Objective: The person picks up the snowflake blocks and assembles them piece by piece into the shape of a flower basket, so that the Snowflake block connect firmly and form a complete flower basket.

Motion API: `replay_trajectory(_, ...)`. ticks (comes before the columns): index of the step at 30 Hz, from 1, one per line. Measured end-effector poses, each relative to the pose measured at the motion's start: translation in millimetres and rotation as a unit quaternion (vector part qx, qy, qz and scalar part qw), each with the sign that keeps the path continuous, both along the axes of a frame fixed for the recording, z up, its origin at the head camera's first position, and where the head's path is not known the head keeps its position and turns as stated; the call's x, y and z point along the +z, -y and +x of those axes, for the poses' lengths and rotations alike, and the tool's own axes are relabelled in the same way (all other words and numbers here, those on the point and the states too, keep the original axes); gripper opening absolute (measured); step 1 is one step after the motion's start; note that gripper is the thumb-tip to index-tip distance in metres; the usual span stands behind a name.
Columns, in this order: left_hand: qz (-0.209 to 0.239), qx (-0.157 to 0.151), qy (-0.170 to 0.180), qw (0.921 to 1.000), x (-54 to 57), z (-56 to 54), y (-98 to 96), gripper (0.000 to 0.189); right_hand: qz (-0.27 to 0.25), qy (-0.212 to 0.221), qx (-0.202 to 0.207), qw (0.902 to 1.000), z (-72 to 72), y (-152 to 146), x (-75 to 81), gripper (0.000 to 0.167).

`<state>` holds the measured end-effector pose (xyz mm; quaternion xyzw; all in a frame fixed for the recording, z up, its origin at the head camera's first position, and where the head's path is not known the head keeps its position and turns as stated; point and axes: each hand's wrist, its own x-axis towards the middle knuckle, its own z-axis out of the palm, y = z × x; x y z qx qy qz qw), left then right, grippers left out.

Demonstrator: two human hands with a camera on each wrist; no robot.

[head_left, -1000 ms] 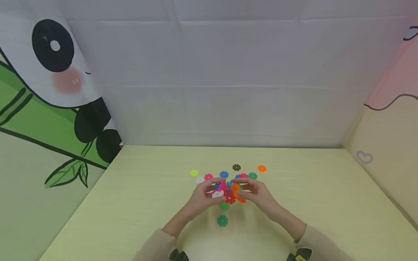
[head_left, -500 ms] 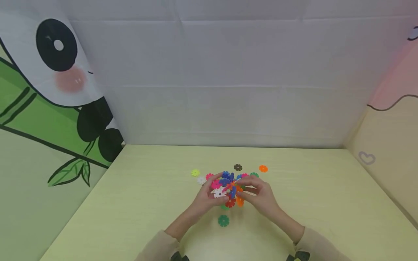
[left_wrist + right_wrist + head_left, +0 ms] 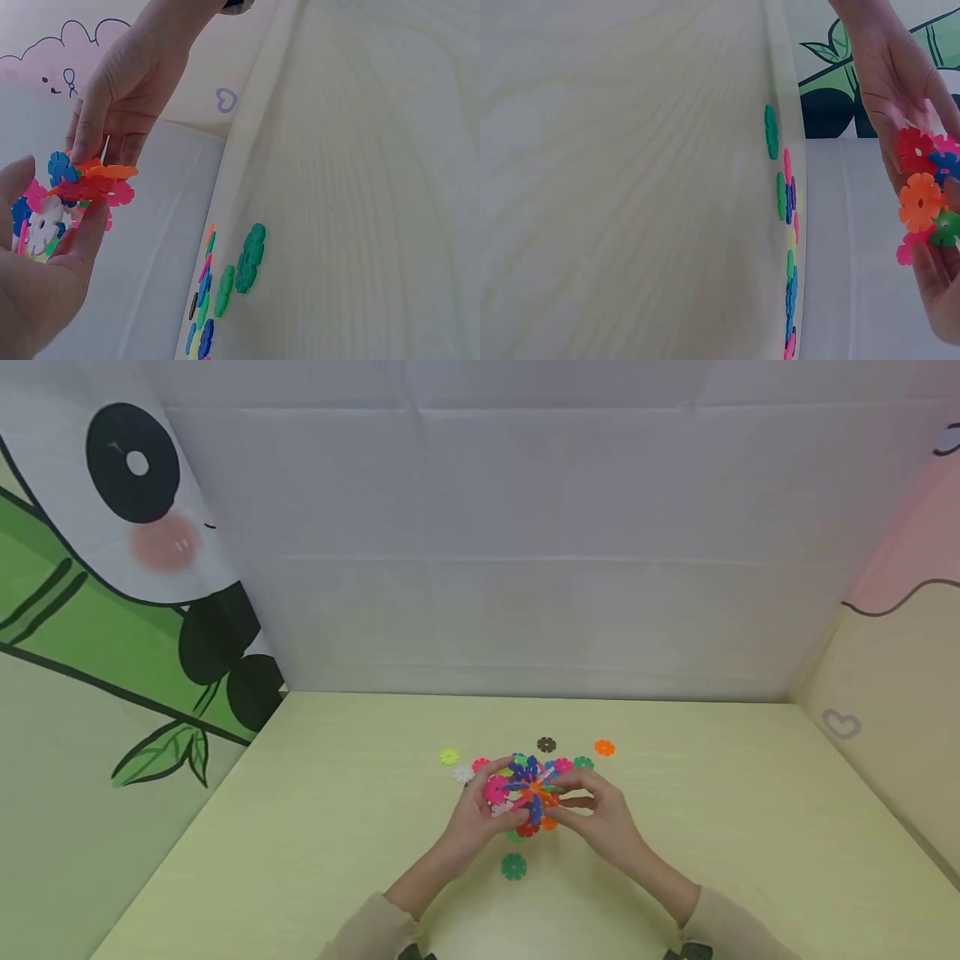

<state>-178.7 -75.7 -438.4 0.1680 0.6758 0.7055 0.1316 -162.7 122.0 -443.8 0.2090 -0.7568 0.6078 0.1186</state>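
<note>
Between both hands, above the table, is a cluster of interlocked plastic snowflake discs point(image 3: 534, 787) in blue, orange, pink, red, white and green. My left hand point(image 3: 474, 817) holds its left side, thumb in front and fingers behind. From the right, my right hand point(image 3: 606, 820) pinches the cluster's edge between thumb and fingers. The left wrist view has the right hand point(image 3: 139, 79) reaching down to an orange disc point(image 3: 112, 172) on the cluster. An orange disc point(image 3: 920, 202) and a red disc point(image 3: 915, 150) face the right wrist camera. Fingers hide part of the cluster.
Loose discs lie flat on the pale table point(image 3: 360, 793): a green disc point(image 3: 513, 867) in front, and behind the hands a yellow disc point(image 3: 448, 757), a dark brown disc point(image 3: 547, 744) and an orange disc point(image 3: 604, 747). A white cloth wall point(image 3: 525, 568) stands behind.
The cluster has been turned in the hands, so a blue and orange starlike side now faces up. Both hands have stayed almost in place. The loose discs have not moved.
</note>
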Motion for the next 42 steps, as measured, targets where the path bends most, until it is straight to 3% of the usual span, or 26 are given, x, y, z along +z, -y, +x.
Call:
replay_trajectory(3, -0.009, -0.008, -0.008, 0.9999, -0.5, -0.2, 0.8, 0.066, 0.005, 0.001, 0.011, 0.9999, -0.2, 0, -0.9, 0.032)
replay_trajectory(7, -0.021, 0.003, -0.015, 0.9997, -1.7, -1.8, 3.1, 0.063, 0.018, 0.002, 0.036, 0.9992, -4.6, -2, -0.9, 0.032)
replay_trajectory(10, -0.040, 0.018, -0.013, 0.9990, -3.8, -5.0, 6.3, 0.061, 0.042, 0.020, 0.033, 0.9984, -14.2, -11, -0.5, 0.031)
replay_trajectory(15, -0.079, 0.040, -0.010, 0.9960, -7.7, -10.5, 13.3, 0.060, 0.113, 0.061, -0.024, 0.9914, -51.9, -40, -4.8, 0.035)
replay_trajectory(20, -0.089, 0.043, -0.013, 0.9950, -9.2, -11.4, 17.9, 0.060, 0.189, 0.129, -0.065, 0.9713, -97.6, -77, -19.3, 0.042)
replay_trajectory(25, -0.091, 0.034, -0.012, 0.9952, -8.3, -11.0, 18.4, 0.060, 0.211, 0.186, -0.080, 0.9564, -122.5, -98, -31.8, 0.042)
replay_trajectory(32, -0.086, 0.011, -0.001, 0.9963, -4.0, -12.2, 15.9, 0.057, 0.252, 0.198, -0.103, 0.9416, -137.8, -100, -41.1, 0.039)
replay_trajectory(37, -0.036, -0.004, 0.049, 0.9981, 4.3, -14.2, 11.5, 0.051, 0.286, 0.204, -0.113, 0.9293, -143.0, -98, -45.2, 0.031)
replay_trajectory(42, 0.017, -0.023, 0.088, 0.9957, 8.8, -17.6, 10.6, 0.047, 0.286, 0.159, -0.106, 0.9388, -133.6, -92, -36.7, 0.025)
